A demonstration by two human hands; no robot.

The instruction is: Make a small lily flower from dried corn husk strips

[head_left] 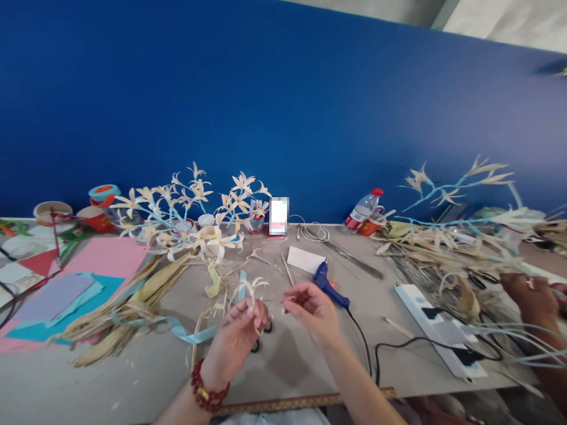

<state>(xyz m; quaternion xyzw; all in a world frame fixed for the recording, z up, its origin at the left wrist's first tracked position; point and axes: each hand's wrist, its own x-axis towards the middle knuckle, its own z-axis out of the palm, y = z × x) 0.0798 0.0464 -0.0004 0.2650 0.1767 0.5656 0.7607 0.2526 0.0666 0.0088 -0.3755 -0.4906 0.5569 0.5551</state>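
Note:
A small cream flower (pixel 254 287) with thin curled petals rises from my left hand (pixel 243 321), whose fingers are pinched round its base. To the right, and apart from it, my right hand (pixel 310 307) is closed with thumb and fingertips together; what sits in that pinch, if anything, is too small to make out. Black scissor handles (pixel 256 345) show partly behind my left hand. A blue glue gun (pixel 330 285) lies just beyond my right hand, beside a white card (pixel 305 260). Pale blue ribbon (pixel 190 336) trails to the left of my left hand.
Finished cream flowers on blue stems (pixel 177 203) stand at the back left. Dried husks (pixel 133 301) and coloured paper (pixel 57 301) lie at left. A white power strip (pixel 436 330), a bottle (pixel 361 212) and a co-worker's hand (pixel 529 298) are at right.

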